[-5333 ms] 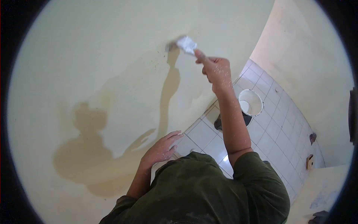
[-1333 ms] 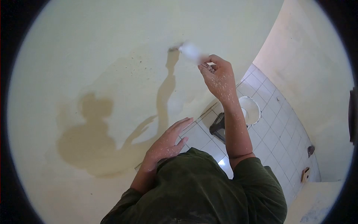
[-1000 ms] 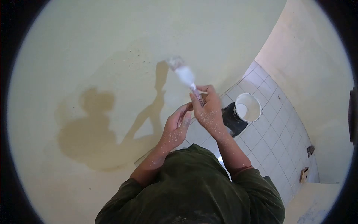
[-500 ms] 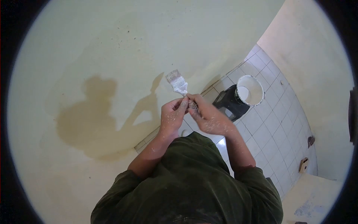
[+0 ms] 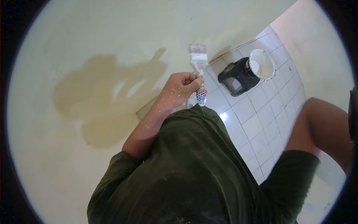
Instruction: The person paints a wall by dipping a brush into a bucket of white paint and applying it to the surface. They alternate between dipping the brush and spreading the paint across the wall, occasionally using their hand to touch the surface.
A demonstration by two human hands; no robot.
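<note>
My left hand [image 5: 176, 90] is closed around the neck of a paintbrush [image 5: 199, 59], between thumb and fingers. The bristles point away from me, and the ferrule is smeared with white paint. Below my fingers the patterned handle shows, its end close to my green shirt [image 5: 175, 149]. White specks dot the back of this hand and the forearm. My right arm [image 5: 317, 123] is bent out at the right side; its hand lies outside the picture.
A white bucket [image 5: 271, 71] with a paint-smeared rim stands on a black stool [image 5: 238, 77]. White tiles [image 5: 253, 125] cover the floor. A pale wall [image 5: 123, 33] fills the left and top, bearing my shadow. Another wall [image 5: 317, 48] rises at the right.
My right hand has let go of the brush handle and swung off to the right, out of view. My left hand has moved up with the brush, which now points straighter ahead.
</note>
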